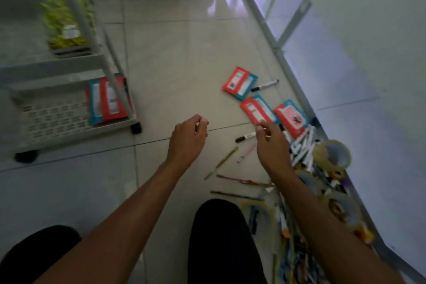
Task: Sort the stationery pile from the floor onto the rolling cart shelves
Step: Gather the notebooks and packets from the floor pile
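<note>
Stationery pile (306, 168) lies under the right grip (272, 143); both grips, left (187, 138), loosely curled, holding nothing.

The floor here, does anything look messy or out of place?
Yes. Pens, markers and tape rolls lie heaped on the floor by the wall, and three red packets are scattered loose, while matching packets already sit on the cart's bottom shelf.

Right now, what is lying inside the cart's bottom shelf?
A stack of red-and-teal packets lies at the right end of the bottom shelf. A cart post crosses them; how many are stacked cannot be told.
</note>
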